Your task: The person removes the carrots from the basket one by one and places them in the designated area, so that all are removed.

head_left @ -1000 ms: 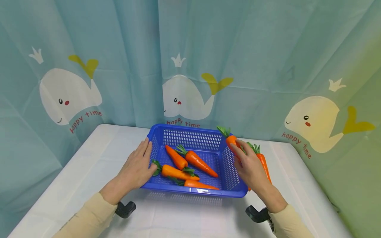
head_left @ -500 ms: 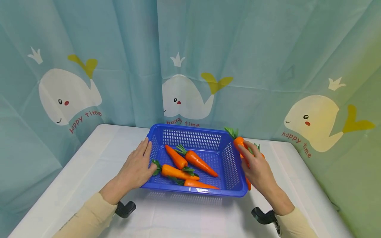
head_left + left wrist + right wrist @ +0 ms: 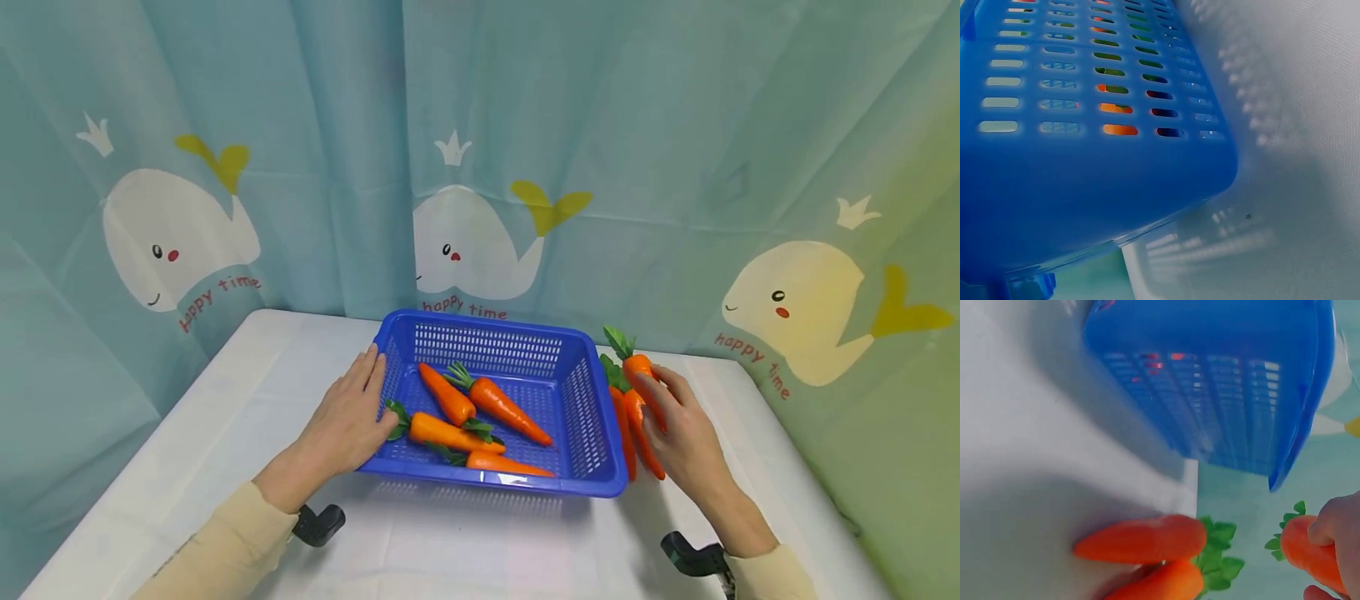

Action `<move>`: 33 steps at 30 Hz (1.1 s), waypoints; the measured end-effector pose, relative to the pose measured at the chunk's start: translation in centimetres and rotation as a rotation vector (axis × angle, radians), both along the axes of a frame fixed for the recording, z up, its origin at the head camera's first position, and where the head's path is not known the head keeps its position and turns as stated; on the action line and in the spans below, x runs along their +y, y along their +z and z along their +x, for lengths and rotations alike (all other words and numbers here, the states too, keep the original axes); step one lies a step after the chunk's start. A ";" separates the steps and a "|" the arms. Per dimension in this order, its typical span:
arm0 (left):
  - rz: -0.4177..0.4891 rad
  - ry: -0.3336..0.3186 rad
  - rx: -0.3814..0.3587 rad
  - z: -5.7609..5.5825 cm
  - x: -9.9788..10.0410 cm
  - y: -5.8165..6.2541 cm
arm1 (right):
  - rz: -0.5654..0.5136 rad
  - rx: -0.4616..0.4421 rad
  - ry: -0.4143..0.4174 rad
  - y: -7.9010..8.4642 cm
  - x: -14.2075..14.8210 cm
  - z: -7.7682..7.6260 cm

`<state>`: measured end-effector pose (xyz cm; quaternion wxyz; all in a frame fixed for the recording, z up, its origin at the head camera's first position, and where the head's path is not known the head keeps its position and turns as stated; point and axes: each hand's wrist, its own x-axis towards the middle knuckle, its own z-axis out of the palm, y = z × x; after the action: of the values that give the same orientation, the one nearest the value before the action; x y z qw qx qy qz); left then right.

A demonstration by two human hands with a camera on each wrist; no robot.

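A carrot (image 3: 637, 367) is pinched by the right hand (image 3: 688, 440) near two carrots (image 3: 647, 446) on the table (image 3: 465, 554), right of the basket (image 3: 581, 487), in which four carrots (image 3: 508, 409) are contained, its left side touched by the left hand (image 3: 345, 421), fingers straight.

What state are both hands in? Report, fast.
Left hand: open, resting on the side of the blue basket.
Right hand: closed, holding a carrot.

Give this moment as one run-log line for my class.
left hand: on blue basket, left side | right hand: holds carrot | inside: four carrots | basket's right: more carrots on table
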<state>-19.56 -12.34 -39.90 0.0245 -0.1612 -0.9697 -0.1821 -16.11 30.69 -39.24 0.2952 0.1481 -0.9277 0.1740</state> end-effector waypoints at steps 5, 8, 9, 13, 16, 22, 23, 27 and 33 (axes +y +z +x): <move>0.003 -0.001 -0.004 0.1 0.0 0.1 | -0.024 -0.064 -0.046 -0.3 1.1 0.6; 0.006 -0.003 -0.001 0.1 0.1 0.1 | -0.026 -0.075 -0.061 -0.5 1.9 0.8; 0.007 -0.003 0.001 0.1 0.1 0.1 | -0.024 -0.077 -0.068 -0.7 2.2 0.8; 0.004 -0.002 0.003 0.1 0.0 0.1 | -0.039 -0.091 -0.094 -1.3 3.2 0.9; 0.002 -0.001 0.002 0.0 0.0 0.1 | -0.055 -0.121 -0.117 -1.8 3.8 0.9; -0.001 -0.004 0.000 -0.1 0.1 0.2 | -0.075 -0.147 -0.166 -2.5 5.2 0.9; -0.002 -0.004 -0.002 -0.1 0.1 0.2 | -0.073 -0.149 -0.172 -2.6 5.4 0.9; -0.007 -0.001 -0.008 0.0 0.1 0.2 | -0.068 -0.176 -0.185 -3.1 6.4 0.9; -0.004 -0.002 -0.004 0.1 0.1 0.3 | -0.085 -0.227 -0.213 -4.0 7.7 0.7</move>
<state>-19.43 -12.29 -39.65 0.0221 -0.1617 -0.9699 -0.1805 -15.38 38.37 -43.25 0.2110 0.0157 -0.9574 0.1965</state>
